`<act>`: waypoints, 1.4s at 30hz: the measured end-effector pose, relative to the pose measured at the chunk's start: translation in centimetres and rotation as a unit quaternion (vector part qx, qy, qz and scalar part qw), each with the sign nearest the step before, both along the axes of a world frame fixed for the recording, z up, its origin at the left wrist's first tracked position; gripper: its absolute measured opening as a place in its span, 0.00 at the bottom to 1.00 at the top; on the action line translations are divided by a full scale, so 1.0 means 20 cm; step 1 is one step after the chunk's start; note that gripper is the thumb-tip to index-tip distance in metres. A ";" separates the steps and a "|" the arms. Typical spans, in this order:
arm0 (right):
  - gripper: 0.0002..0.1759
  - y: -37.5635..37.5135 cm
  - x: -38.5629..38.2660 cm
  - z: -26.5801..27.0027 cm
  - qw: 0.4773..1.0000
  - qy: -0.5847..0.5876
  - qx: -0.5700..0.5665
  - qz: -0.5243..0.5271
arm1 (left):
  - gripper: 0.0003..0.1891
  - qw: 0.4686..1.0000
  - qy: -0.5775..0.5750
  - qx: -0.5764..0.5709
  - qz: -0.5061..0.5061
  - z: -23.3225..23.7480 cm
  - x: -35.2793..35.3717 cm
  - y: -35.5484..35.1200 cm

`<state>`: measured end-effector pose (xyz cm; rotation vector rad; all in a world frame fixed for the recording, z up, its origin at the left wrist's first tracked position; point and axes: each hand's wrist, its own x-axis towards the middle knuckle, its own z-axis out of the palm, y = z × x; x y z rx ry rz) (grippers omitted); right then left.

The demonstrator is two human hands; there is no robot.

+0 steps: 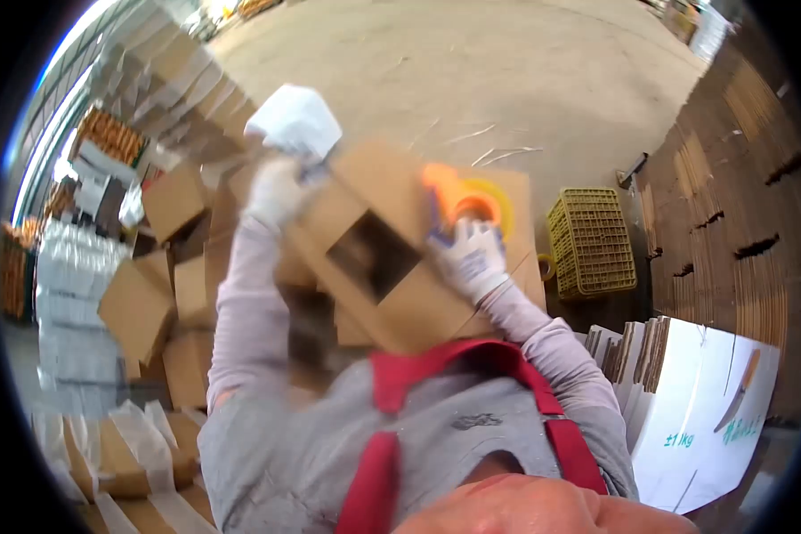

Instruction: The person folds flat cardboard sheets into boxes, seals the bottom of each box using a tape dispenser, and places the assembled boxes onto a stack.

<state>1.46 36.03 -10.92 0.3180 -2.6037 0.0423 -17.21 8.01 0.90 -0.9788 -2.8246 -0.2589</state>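
Observation:
In front of my chest a cardboard box (432, 307) sits tilted, its dark opening facing up between the flaps, slightly blurred. My right hand (473, 260), in a white and blue glove, is closed on an orange tape dispenser (445, 182) with a yellow tape roll (505, 200) at its far side. The dispenser overlaps the box's right part. Also gloved, my left hand (276, 194) is at the box's far left edge, its fingers smeared by motion. Just beyond it stands a white angular object (298, 120).
Flattened cardboard (527, 267) lies beneath the box. A yellow plastic crate (594, 242) stands to the right, before tall stacks of flat cardboard (730, 187). A knife (746, 383) lies on a white printed carton (699, 418). Loose boxes (138, 303) pile up at left.

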 end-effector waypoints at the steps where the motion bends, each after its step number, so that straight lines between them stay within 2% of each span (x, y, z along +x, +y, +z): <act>1: 0.14 0.03 0.01 0.07 0.997 -0.070 0.010 -0.032 | 0.30 0.988 0.082 -0.043 0.124 0.04 0.01 -0.01; 2: 0.15 0.06 0.01 0.12 0.996 -0.074 -0.011 -0.058 | 0.32 0.952 0.162 -0.094 0.242 0.07 0.00 0.03; 4: 0.13 0.12 -0.03 0.10 0.998 -0.044 -0.030 -0.037 | 0.36 0.979 0.054 -0.026 0.193 -0.06 -0.15 0.14; 6: 0.16 0.12 -0.03 0.16 0.997 -0.056 -0.021 -0.042 | 0.37 0.972 0.100 0.003 0.213 -0.24 -0.33 0.37; 7: 0.16 0.14 -0.03 0.18 0.998 -0.056 -0.007 -0.034 | 0.38 0.974 0.096 -0.032 0.204 -0.38 -0.31 0.48; 8: 0.16 0.16 -0.04 0.19 0.994 -0.070 -0.084 -0.011 | 0.38 0.974 0.094 -0.070 0.193 -0.47 -0.30 0.54; 9: 0.17 0.17 -0.03 0.22 0.983 -0.086 -0.162 0.010 | 0.38 0.974 0.090 -0.063 0.198 -0.48 -0.30 0.55; 10: 0.18 0.20 -0.02 0.28 0.979 -0.082 -0.183 0.044 | 0.38 0.977 0.074 -0.024 0.200 -0.49 -0.30 0.56; 12: 0.17 0.19 0.00 0.42 0.901 -0.052 -0.414 0.115 | 0.37 0.978 0.038 0.013 0.207 -0.50 -0.27 0.57; 14: 0.16 0.09 0.01 0.62 0.733 -0.097 -0.660 0.132 | 0.36 0.977 -0.068 0.003 0.201 -0.43 -0.25 0.57; 15: 0.16 0.08 0.02 0.63 0.740 -0.106 -0.650 0.138 | 0.35 0.976 -0.063 -0.032 0.204 -0.44 -0.26 0.58; 16: 0.14 0.04 0.00 0.53 0.643 -0.079 -0.726 0.232 | 0.35 0.976 -0.066 -0.028 0.206 -0.45 -0.29 0.57; 18: 0.12 -0.09 -0.03 0.43 0.630 -0.144 -0.749 0.147 | 0.32 0.975 -0.096 -0.078 0.187 -0.47 -0.35 0.55; 19: 0.13 -0.09 -0.09 0.29 0.722 -0.137 -0.650 0.195 | 0.26 0.978 -0.074 -0.026 0.195 -0.44 -0.34 0.54; 20: 0.14 -0.09 -0.14 0.19 0.798 -0.127 -0.537 0.242 | 0.22 0.979 -0.087 0.062 0.173 -0.51 -0.39 0.45; 21: 0.14 -0.08 -0.11 0.23 0.733 -0.160 -0.632 0.195 | 0.20 0.933 -0.160 0.260 0.193 -0.54 -0.43 0.38; 22: 0.16 -0.02 -0.12 0.16 0.696 -0.207 -0.656 0.206 | 0.18 0.845 -0.218 0.445 0.200 -0.56 -0.48 0.30; 23: 0.17 -0.02 -0.12 0.16 0.684 -0.223 -0.660 0.215 | 0.19 0.759 -0.156 0.632 0.038 -0.67 -0.56 0.26; 24: 0.17 -0.02 -0.09 0.17 0.673 -0.236 -0.666 0.215 | 0.13 0.864 -0.082 0.473 0.151 -0.49 -0.42 0.22; 26: 0.17 -0.01 -0.09 0.19 0.665 -0.247 -0.674 0.205 | 0.21 0.802 -0.357 0.462 0.130 -0.28 -0.20 0.20; 28: 0.16 -0.01 -0.09 0.20 0.655 -0.251 -0.685 0.198 | 0.29 0.679 -0.605 0.391 0.143 -0.22 -0.08 0.22; 30: 0.16 -0.02 -0.08 0.20 0.690 -0.245 -0.654 0.191 | 0.31 0.728 -0.619 0.287 0.072 -0.20 0.02 0.24; 32: 0.17 0.01 -0.06 0.21 0.698 -0.259 -0.643 0.182 | 0.28 0.793 -0.549 0.261 0.033 -0.17 0.05 0.25; 34: 0.14 0.02 -0.07 0.23 0.707 -0.261 -0.627 0.197 | 0.27 0.778 -0.537 0.324 0.036 -0.19 0.09 0.25; 35: 0.14 0.03 -0.06 0.20 0.687 -0.260 -0.650 0.195 | 0.27 0.711 -0.583 0.391 0.044 -0.19 0.13 0.26; 36: 0.14 0.03 -0.06 0.22 0.688 -0.259 -0.649 0.197 | 0.23 0.607 -0.631 0.482 0.027 -0.23 0.15 0.25; 38: 0.14 0.02 -0.08 0.26 0.646 -0.292 -0.682 0.179 | 0.16 0.489 -0.637 0.594 0.052 -0.31 0.22 0.27; 39: 0.14 0.01 -0.09 0.28 0.645 -0.290 -0.684 0.179 | 0.10 0.492 -0.627 0.600 0.068 -0.33 0.21 0.27; 40: 0.16 0.00 -0.12 0.31 0.652 -0.301 -0.674 0.176 | 0.10 0.493 -0.628 0.598 0.068 -0.34 0.16 0.25; 42: 0.19 -0.03 -0.18 0.37 0.665 -0.325 -0.651 0.168 | 0.19 0.741 -0.521 0.416 0.083 -0.36 -0.06 0.19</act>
